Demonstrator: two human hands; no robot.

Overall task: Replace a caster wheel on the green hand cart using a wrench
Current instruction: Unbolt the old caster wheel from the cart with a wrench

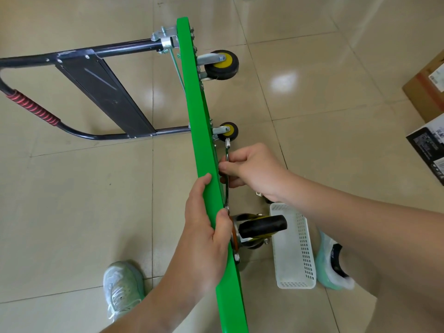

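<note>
Floor: pale beige glossy tiles [84, 200] are crossed by dark grout lines, and bright patches of light are reflected at the far right
Cart: the green hand cart [204, 140] is stood on its long edge on the tiles, running from the far centre to the near edge, with its underside turned to the right
Handle: the black handle frame [103, 90] is laid out to the left, and a red wrapped grip [33, 108] is seen at its far left bend
Far wheels: two yellow-hubbed wheels [222, 64] are fixed to the underside, one at the far end and one further in
Near caster: a black-tyred caster [262, 227] is mounted on the underside, just right of the left hand
Wrench: a silver wrench [227, 150] is held along the underside; whether it sits on a bolt cannot be told
Left hand: the left hand [204, 227] is wrapped round the deck's upper edge
Right hand: the right hand [252, 171] is closed round the wrench shaft
Basket: a white perforated basket [295, 248] is set on the tiles beside the near caster
Boxes: a cardboard box [427, 90] and a black printed box [430, 150] are cut off at the right edge
Shoes: pale shoes [121, 284] are planted either side of the deck
</note>
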